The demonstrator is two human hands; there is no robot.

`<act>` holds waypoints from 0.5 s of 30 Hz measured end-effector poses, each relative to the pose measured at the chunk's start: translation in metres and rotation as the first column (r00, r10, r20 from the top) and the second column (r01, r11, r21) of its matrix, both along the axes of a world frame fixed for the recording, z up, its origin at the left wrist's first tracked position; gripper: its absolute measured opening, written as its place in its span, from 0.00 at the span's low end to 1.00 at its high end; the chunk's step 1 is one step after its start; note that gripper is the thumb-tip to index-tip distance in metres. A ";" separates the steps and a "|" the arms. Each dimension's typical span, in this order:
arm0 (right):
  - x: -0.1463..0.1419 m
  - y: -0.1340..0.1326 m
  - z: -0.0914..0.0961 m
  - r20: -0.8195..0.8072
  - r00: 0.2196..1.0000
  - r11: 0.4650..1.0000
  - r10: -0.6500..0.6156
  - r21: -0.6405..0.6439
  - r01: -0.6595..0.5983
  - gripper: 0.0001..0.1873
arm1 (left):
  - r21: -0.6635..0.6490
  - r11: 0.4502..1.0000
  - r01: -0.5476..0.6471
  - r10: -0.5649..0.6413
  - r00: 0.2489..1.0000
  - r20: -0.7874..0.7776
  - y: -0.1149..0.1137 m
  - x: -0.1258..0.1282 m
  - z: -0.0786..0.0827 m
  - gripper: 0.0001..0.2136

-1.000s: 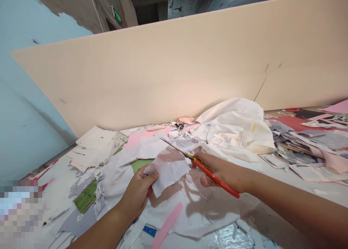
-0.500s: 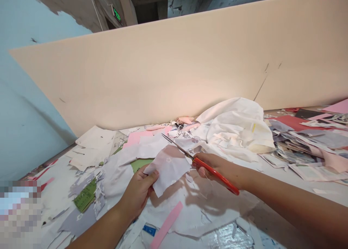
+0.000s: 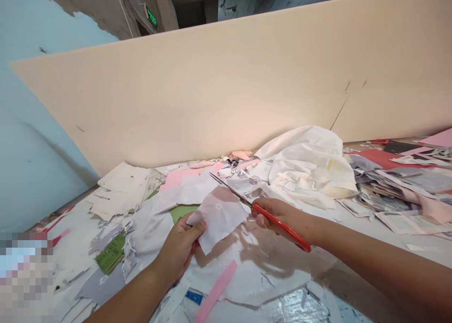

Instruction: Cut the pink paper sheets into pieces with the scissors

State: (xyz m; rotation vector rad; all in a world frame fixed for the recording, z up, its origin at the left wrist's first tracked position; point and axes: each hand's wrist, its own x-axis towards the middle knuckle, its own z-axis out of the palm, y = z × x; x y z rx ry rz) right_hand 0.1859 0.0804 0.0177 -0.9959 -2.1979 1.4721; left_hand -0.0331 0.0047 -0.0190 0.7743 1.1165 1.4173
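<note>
My left hand (image 3: pixel 186 246) pinches the left edge of a pale lilac-white piece of fabric (image 3: pixel 221 218) with a small flower mark on it. In my right hand (image 3: pixel 273 214) is a pair of scissors (image 3: pixel 280 226) with red handles, its narrow metal blades pointing up and left. The blades lie along the upper right edge of the piece, slightly parted at the tips. Whether they touch the piece I cannot tell. Below both hands spreads a larger white sheet of cloth (image 3: pixel 254 285), with a pink strip (image 3: pixel 217 292) lying over its left part.
A crumpled white cloth (image 3: pixel 307 165) rests against the cream board (image 3: pixel 226 92) at the back. Stacked scraps (image 3: pixel 384 189) lie to the right. Green paper pieces (image 3: pixel 111 252) and white sheets (image 3: pixel 123 186) are on the left, by the blue wall (image 3: pixel 38 139).
Almost nothing differs. The view has shifted very slightly, while both hands, the scissors and the fabric piece keep their places.
</note>
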 end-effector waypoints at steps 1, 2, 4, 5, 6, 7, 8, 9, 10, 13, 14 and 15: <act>0.000 0.000 0.000 -0.010 1.000 1.000 -0.006 -0.002 0.006 0.15 | -0.001 1.000 0.002 -0.002 1.000 0.000 0.000 0.000 0.000 0.09; -0.001 0.000 -0.001 -0.016 1.000 1.000 -0.012 0.000 0.012 0.15 | -0.001 1.000 0.004 -0.004 1.000 0.001 0.000 0.000 0.000 0.08; -0.001 0.001 -0.002 -0.025 1.000 1.000 -0.016 0.015 0.016 0.14 | 0.001 1.000 0.009 -0.009 1.000 0.001 0.000 -0.001 0.000 0.08; 0.000 0.001 -0.002 -0.022 1.000 1.000 -0.014 0.027 0.015 0.14 | 0.004 1.000 0.009 -0.009 1.000 0.004 0.000 -0.001 0.000 0.08; 0.000 0.001 -0.002 -0.013 1.000 0.999 -0.011 0.039 0.012 0.14 | 0.005 1.000 0.007 -0.007 1.000 0.008 0.000 -0.001 -0.001 0.08; 0.000 0.002 -0.002 -0.002 1.000 0.999 -0.009 0.047 0.009 0.14 | 0.007 1.000 0.001 -0.001 1.000 0.010 0.000 -0.002 -0.001 0.07; 0.001 0.002 -0.002 0.010 1.000 0.999 -0.009 0.053 0.009 0.14 | 0.009 1.000 -0.004 0.004 1.000 0.011 0.001 -0.002 -0.001 0.07; 0.001 0.003 -0.003 0.020 1.000 0.998 -0.010 0.061 0.008 0.14 | 0.009 1.000 -0.010 0.010 1.000 0.010 0.001 -0.002 -0.001 0.07; 0.002 0.003 -0.003 0.024 1.000 0.998 -0.008 0.068 0.007 0.14 | 0.010 1.000 -0.014 0.014 1.000 0.007 0.001 -0.002 -0.001 0.08; 0.002 0.006 -0.006 0.012 1.000 0.996 0.006 0.093 -0.007 0.13 | 0.007 1.000 -0.024 0.024 1.000 -0.006 0.001 -0.002 0.000 0.08; 0.002 0.006 -0.007 0.013 1.000 0.994 0.006 0.104 -0.008 0.13 | 0.005 1.000 -0.030 0.030 1.000 -0.010 0.001 -0.002 0.000 0.07; 0.002 0.007 -0.008 0.019 1.000 0.993 0.003 0.116 -0.005 0.13 | 0.005 0.999 -0.033 0.033 0.999 -0.012 0.001 -0.002 0.000 0.07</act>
